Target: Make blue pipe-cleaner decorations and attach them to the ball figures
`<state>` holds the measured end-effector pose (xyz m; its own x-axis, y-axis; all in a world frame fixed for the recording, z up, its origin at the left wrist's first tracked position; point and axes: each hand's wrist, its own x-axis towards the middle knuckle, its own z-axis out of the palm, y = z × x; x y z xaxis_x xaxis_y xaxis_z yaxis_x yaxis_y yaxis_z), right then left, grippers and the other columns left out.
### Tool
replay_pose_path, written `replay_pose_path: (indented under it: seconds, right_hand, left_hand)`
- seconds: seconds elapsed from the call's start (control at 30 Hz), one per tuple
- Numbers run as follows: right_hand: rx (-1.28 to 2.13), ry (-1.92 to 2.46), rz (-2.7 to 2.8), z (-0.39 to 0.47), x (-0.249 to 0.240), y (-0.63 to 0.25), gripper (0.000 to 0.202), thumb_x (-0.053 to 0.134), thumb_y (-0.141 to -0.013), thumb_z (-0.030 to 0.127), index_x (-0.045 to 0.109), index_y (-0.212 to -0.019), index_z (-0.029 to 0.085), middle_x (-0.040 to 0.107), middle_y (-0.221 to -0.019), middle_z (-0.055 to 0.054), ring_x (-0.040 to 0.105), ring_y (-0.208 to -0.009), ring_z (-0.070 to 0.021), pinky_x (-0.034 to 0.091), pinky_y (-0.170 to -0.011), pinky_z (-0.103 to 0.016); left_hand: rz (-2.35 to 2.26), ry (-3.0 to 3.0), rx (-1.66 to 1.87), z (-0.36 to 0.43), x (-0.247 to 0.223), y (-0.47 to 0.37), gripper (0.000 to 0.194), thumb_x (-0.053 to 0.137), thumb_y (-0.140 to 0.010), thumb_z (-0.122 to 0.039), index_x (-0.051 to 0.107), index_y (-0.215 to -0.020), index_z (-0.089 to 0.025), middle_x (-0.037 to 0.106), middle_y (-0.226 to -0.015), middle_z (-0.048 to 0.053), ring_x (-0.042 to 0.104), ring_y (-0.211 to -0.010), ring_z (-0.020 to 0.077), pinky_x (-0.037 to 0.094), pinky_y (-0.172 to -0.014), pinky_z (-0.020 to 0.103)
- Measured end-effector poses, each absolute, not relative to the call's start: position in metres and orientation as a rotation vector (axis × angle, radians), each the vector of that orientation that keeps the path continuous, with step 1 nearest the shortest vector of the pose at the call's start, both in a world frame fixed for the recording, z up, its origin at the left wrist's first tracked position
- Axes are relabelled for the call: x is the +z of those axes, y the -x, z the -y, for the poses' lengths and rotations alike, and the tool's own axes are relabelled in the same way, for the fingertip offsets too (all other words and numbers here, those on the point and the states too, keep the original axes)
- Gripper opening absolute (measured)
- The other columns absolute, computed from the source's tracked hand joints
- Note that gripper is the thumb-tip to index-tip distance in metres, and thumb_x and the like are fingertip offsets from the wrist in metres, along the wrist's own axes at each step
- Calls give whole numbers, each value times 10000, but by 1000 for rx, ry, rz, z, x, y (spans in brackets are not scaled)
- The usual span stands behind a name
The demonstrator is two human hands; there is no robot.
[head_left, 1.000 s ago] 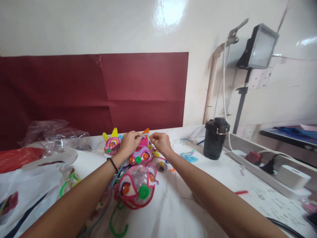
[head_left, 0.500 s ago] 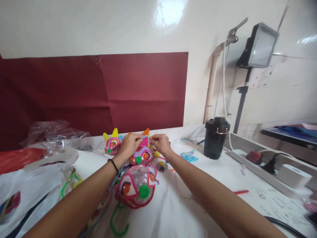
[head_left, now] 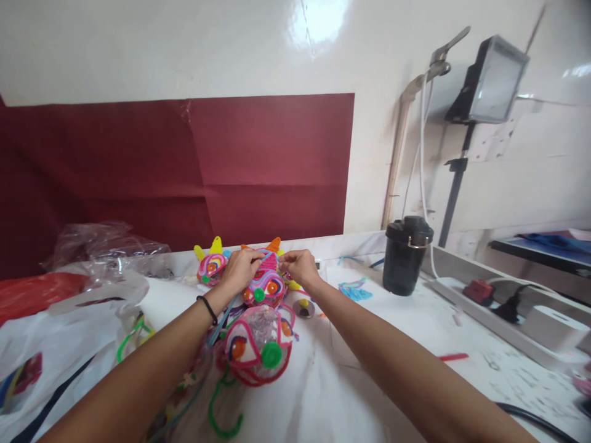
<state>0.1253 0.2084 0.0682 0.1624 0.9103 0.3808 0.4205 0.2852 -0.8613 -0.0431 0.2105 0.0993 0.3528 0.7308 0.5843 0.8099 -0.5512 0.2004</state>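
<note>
A pink and orange fuzzy craft figure (head_left: pixel 265 287) with orange eyes and a green nose stands on the white surface. At its upper left, my left hand (head_left: pixel 242 268) has its fingers pinched on the pink top part, with a thin blue strip beside the fingertips. My right hand (head_left: pixel 299 268) is closed at the top's right side; what its fingertips hold is too small to make out. Nearer to me lies a larger clear round figure (head_left: pixel 258 346) with pink outlines and a green nose. A third figure (head_left: pixel 212 269) with yellow ears sits behind my left hand.
Right of my hands are blue fuzzy pieces (head_left: pixel 354 290), a black cup (head_left: pixel 407 255) and a power strip (head_left: pixel 484 317) with plugs. Crumpled clear plastic (head_left: pixel 111 249) and a red bag (head_left: pixel 41 295) lie left. A green curled stem (head_left: pixel 217 415) is in front.
The blue strip at the top of the pink figure now lies more sideways, toward my left fingertips. Both hands stay at nearly the same place. The camera view has shifted slightly.
</note>
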Motion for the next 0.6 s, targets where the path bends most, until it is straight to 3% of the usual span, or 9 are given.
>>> replay_pose_path:
  seconds: [0.6]
  right_hand:
    - [508,1296,1472,-212,68,-126,155,647,-656,147,735,-777,188,736,-739,-28,681,-745,-200,507,-659,-253]
  left_hand:
    - [1461,2462,-1016,-209,99,43,268,544,-770,-179,724,-968,-198,744,-940,62,678,-856,222,496,-782,300]
